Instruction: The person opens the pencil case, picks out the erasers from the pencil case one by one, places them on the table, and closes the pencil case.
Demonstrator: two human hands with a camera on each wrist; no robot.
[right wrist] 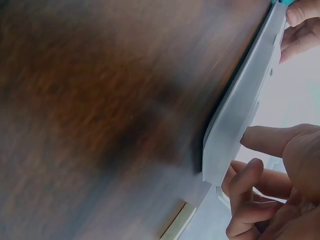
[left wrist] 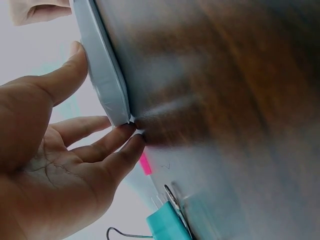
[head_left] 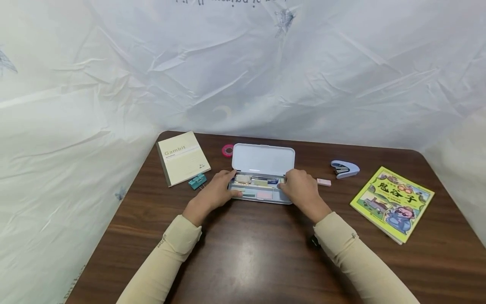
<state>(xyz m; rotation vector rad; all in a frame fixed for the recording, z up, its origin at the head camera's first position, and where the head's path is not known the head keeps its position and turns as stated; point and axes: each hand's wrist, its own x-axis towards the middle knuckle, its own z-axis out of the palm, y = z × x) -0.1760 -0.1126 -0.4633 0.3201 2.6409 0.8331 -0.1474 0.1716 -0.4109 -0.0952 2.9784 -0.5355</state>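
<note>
An open pale blue pencil case (head_left: 263, 158) lies in the middle of the table, lid tipped up at the back and pens and small items in its tray (head_left: 262, 195). My left hand (head_left: 231, 183) grips the case's left end, thumb on the front wall and fingers at the corner. The right hand (head_left: 282, 185) holds the right end the same way. The left wrist view shows my left hand (left wrist: 100, 95) against the case (left wrist: 102, 65). In the right wrist view the right hand (right wrist: 250, 152) curls at the end of the case (right wrist: 240, 105).
A Gambit notebook (head_left: 182, 157), a pink tape roll (head_left: 228, 150) and a teal binder clip (head_left: 197, 181) lie to the left. A pink eraser (head_left: 324, 182), a stapler (head_left: 344, 168) and a yellow picture book (head_left: 392, 202) lie to the right. White sheeting rises behind the table.
</note>
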